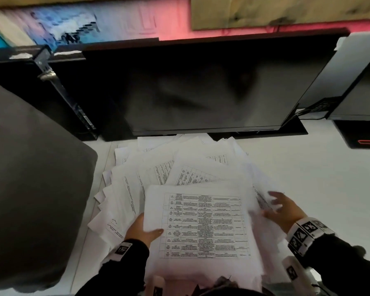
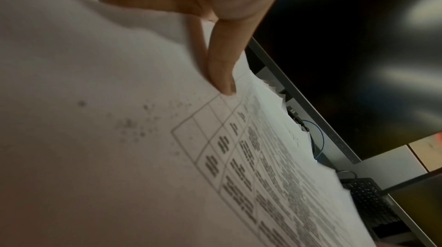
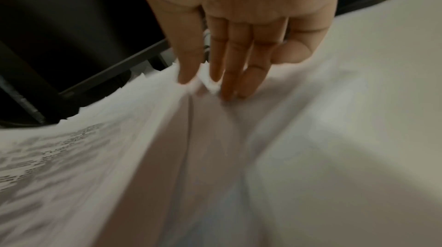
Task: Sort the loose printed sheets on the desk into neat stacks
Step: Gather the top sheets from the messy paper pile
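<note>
A stack of sheets [image 1: 201,227] with a printed table on top lies at the near edge of the white desk [image 1: 318,167]. My left hand [image 1: 146,228] grips the stack's left edge. Its thumb [image 2: 222,73] presses on the top sheet [image 2: 167,156], and its fingers are hidden underneath. Loose printed sheets [image 1: 179,165] fan out untidily behind and to the left of the stack. My right hand [image 1: 278,206] is at the stack's right side, its straight fingers [image 3: 227,80] pressing on the edges of loose sheets [image 3: 215,156] there.
A dark monitor [image 1: 201,86] stands just behind the papers, its base close to the farthest sheets. A large grey cushion [image 1: 30,189] fills the left side. A computer case [image 1: 361,92] stands at the far right. A black keyboard [image 2: 368,200] shows in the left wrist view.
</note>
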Demonstrator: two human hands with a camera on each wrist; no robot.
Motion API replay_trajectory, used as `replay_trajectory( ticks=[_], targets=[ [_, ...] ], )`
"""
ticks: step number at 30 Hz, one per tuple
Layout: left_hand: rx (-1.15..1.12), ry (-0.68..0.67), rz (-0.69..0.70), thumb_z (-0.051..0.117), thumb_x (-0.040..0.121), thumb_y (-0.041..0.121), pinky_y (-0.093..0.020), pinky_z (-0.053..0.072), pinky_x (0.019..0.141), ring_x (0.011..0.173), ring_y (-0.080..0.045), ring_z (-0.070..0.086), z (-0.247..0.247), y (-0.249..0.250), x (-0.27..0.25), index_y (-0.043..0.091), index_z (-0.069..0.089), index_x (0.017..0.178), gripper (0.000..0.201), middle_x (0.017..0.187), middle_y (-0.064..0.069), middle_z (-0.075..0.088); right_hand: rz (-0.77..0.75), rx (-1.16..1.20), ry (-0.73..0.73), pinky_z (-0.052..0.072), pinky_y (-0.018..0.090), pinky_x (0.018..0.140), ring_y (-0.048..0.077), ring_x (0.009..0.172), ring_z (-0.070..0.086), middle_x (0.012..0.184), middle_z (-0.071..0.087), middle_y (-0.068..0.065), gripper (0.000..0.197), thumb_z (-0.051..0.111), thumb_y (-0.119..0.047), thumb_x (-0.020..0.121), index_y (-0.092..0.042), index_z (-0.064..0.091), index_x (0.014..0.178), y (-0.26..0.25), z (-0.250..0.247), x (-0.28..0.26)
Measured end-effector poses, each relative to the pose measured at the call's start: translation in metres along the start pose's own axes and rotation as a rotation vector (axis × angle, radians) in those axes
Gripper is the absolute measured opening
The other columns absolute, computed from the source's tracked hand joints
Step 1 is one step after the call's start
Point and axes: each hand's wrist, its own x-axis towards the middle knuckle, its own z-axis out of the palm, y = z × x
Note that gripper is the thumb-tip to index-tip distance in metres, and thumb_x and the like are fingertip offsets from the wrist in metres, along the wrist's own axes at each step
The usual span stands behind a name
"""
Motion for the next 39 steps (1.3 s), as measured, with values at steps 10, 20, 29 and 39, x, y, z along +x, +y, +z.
replay_trajectory(
  ticks=[10,20,29,39],
  targets=[
    [0.073,-0.109,0.219,0.077,0.07,0.016,-0.022,0.041,0.089,0.1,-0.011,0.058,0.021,0.073,-0.034,0.024,0.056,0.12,0.054,0.106,0.01,0.063,-0.553,-0.524,-0.193,0.0,0.044,0.119,0.011,0.144,0.012,0.15,0.024,-0.018,0.082,0.058,-0.06,0.074,-0.045,0.015,0.142,-0.063,-0.02,-0.014],
    [0.073,0.229,0.016,0.07,0.078,0.028,-0.032,0.045,0.094,0.109,-0.025,0.056,0.016,0.037,-0.002,0.017,0.061,0.116,0.04,0.122,-0.011,0.055,-0.172,-0.309,-0.116,0.039,0.023,0.063,0.016,0.069,0.055,0.072,0.06,-0.003,0.006,0.058,-0.027,0.087,-0.023,0.055,0.084,-0.042,-0.046,0.02],
    [0.117,0.059,-0.098,0.073,0.076,0.029,-0.021,0.038,0.07,0.084,-0.022,0.06,0.05,0.028,-0.002,0.024,0.056,0.085,0.02,0.085,-0.002,0.059,0.121,0.067,-0.103,0.046,0.028,0.08,0.021,0.078,0.06,0.079,0.064,0.003,0.031,0.067,-0.028,0.082,-0.007,0.064,0.104,-0.007,-0.03,0.045],
    [0.269,-0.017,0.011,0.071,0.075,0.026,-0.017,0.045,0.08,0.084,-0.012,0.058,0.061,0.036,0.0,0.036,0.055,0.064,0.022,0.096,0.002,0.056,0.085,-0.093,-0.256,0.042,0.023,0.066,0.019,0.075,0.055,0.072,0.059,-0.001,0.022,0.064,-0.031,0.085,-0.01,0.059,0.08,-0.005,0.014,0.041]
  ],
)
